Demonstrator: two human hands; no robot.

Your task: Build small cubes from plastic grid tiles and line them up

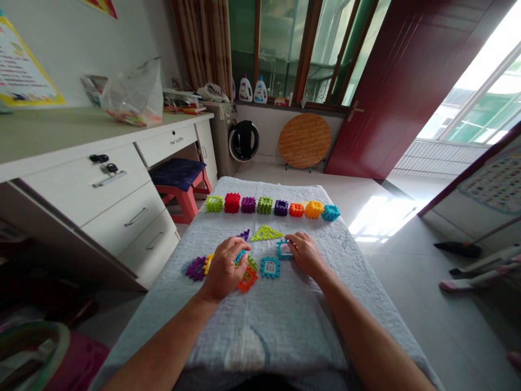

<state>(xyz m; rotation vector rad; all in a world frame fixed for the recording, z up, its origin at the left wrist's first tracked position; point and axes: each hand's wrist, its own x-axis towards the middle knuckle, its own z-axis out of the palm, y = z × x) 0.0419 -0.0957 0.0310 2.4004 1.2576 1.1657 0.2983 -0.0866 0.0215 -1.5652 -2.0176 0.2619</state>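
My left hand point(225, 270) is curled over several loose plastic building pieces. A blue piece point(241, 255) shows between its thumb and fingers, mostly covered by them. Around that hand lie a purple piece point(197, 269), a yellow one point(209, 263) and an orange one point(247, 279), with a bit of green point(253, 264) behind. My right hand point(304, 253) grips the right side of a blue square building piece point(284, 250) with a notched edge. Between the hands lies a blue window piece point(270, 267). A yellow-green triangle piece point(266, 233) and part of a purple piece point(244, 235) lie beyond.
Stacked pieces or cubes stand in a row across the far part of the cloth-covered table point(293, 320), among them a red one point(232, 202) and a yellow one point(314, 209). A desk point(122, 190) and a stool point(183, 187) stand left; a dark red door point(374, 92) is right.
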